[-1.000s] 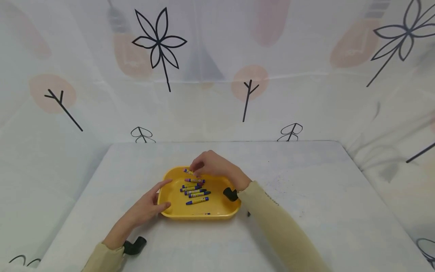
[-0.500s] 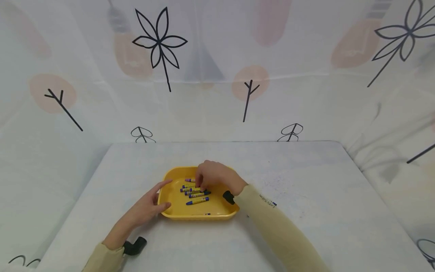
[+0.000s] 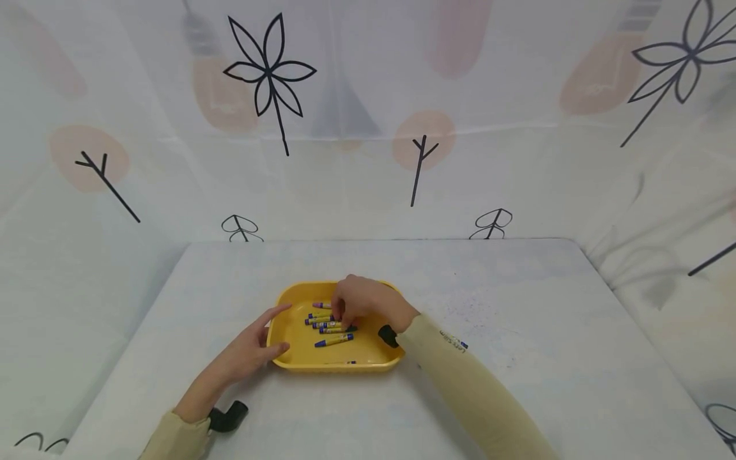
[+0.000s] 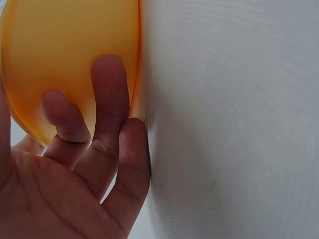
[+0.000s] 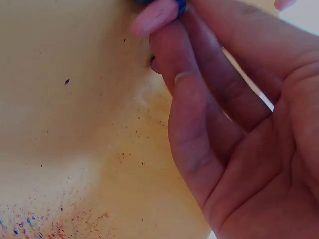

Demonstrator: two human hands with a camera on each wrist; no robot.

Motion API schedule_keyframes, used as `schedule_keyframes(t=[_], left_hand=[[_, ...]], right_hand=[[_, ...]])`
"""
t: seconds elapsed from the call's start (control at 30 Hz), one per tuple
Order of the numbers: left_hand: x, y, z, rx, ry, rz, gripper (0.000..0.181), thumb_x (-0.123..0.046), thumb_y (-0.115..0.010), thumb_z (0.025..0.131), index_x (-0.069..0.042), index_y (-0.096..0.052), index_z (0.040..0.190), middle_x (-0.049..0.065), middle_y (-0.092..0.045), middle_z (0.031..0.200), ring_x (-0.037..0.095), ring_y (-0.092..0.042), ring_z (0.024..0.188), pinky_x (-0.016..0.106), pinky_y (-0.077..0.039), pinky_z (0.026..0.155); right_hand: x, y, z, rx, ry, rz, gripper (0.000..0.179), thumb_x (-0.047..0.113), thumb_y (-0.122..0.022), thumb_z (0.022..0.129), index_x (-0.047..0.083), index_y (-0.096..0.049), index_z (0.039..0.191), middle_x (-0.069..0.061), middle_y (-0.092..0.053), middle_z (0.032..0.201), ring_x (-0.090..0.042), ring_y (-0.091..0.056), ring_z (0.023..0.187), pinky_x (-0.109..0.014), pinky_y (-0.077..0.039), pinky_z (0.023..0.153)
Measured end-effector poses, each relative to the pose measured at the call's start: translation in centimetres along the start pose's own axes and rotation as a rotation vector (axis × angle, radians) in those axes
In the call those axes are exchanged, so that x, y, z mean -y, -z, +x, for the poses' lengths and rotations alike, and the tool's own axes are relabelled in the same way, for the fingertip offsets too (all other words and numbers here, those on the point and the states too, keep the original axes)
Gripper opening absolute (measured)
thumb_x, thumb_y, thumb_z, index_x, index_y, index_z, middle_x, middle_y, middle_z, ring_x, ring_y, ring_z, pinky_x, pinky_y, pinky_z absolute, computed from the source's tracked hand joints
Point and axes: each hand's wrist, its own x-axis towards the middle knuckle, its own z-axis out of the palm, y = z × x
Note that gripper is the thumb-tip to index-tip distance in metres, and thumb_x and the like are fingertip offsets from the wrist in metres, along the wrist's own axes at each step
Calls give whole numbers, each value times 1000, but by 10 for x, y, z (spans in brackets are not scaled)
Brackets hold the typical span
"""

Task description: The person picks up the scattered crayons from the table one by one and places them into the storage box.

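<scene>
A yellow tray (image 3: 368,367) stands on the table with several crayons (image 3: 333,340) in yellow-and-blue wrappers lying inside. My left hand (image 3: 247,348) holds the tray's left end, its thumb and index finger reaching over the rim. Seen from the left wrist, its other fingers (image 4: 109,84) rest against the tray's outer wall. Over the crayon pile, my right hand (image 3: 365,300) is lowered into the tray with bent fingers. In the right wrist view, a pink crayon (image 5: 157,16) with a blue wrapper end is pinched at its fingertips, and a dark purple tip shows behind one finger.
Another crayon (image 3: 462,344) lies on the white table (image 3: 552,358) to the right, partly covered by the right sleeve (image 3: 460,377). Inside the tray, one more crayon shows by the near wall. Coloured specks dot the tray's floor. A patterned cloth (image 3: 345,185) hangs behind the table.
My right hand has moved from the tray's far side toward its middle, bringing a crayon over the pile, and has since dipped slightly nearer. The left hand has stayed on the tray.
</scene>
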Motion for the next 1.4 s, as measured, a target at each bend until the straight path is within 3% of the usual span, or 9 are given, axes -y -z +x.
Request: schedule_keyframes(t=[0.17, 0.37, 0.5, 0.67, 0.83, 1.07, 1.4], left_hand=[[1, 0, 0, -4, 3, 4, 75, -25, -74, 91, -30, -33, 153, 9, -59, 94, 21, -54, 70, 33, -44, 61], [0, 0, -1, -8, 8, 13, 74, -25, -73, 91, -31, -33, 153, 9, -58, 92, 21, -53, 69, 33, -45, 61], [0, 1, -2, -13, 11, 10, 75, -24, -74, 91, -30, -33, 153, 9, -59, 92, 21, -53, 68, 33, -44, 60], [0, 0, -1, -14, 7, 7, 75, -22, -73, 91, -29, -33, 154, 9, -59, 93, 21, -54, 69, 32, -45, 61], [-2, -1, 1, -14, 9, 12, 75, -24, -74, 91, -29, -33, 153, 9, -59, 94, 21, -54, 70, 33, -46, 61], [-1, -1, 2, -16, 16, 16, 75, -25, -75, 90, -29, -34, 153, 10, -61, 98, 21, -56, 70, 34, -47, 61], [-1, -1, 1, -18, 34, 15, 76, -26, -75, 89, -31, -34, 153, 9, -61, 98, 21, -55, 71, 34, -46, 63]], right_hand=[[-2, 2, 0, -8, 30, 33, 9, 13, -83, 82, 16, -75, 86, 5, -65, 81, -12, -59, 69, -23, -51, 65], [-4, 19, -10, -29, 90, 117, 15, 14, -81, 84, 15, -78, 99, 9, -67, 88, -12, -60, 82, -25, -51, 76], [-10, 38, -25, -65, 139, 221, 21, 14, -79, 86, 9, -77, 107, 10, -70, 91, -11, -63, 87, -27, -51, 81], [-32, 58, -55, -151, 165, 266, 22, 12, -76, 89, 5, -75, 110, 6, -72, 95, -13, -66, 90, -30, -53, 84], [-70, 62, -90, -215, 41, 238, 19, 12, -75, 89, 8, -74, 108, 6, -70, 94, -15, -63, 89, -33, -53, 83], [-112, 40, -122, -132, -133, 204, 13, 10, -76, 87, 8, -69, 98, 3, -65, 83, -19, -57, 82, -35, -49, 77], [-122, 9, -139, -19, -345, 135, 33, 18, -89, 73, 15, -61, 90, -2, -59, 80, -19, -53, 77, -35, -41, 70]])
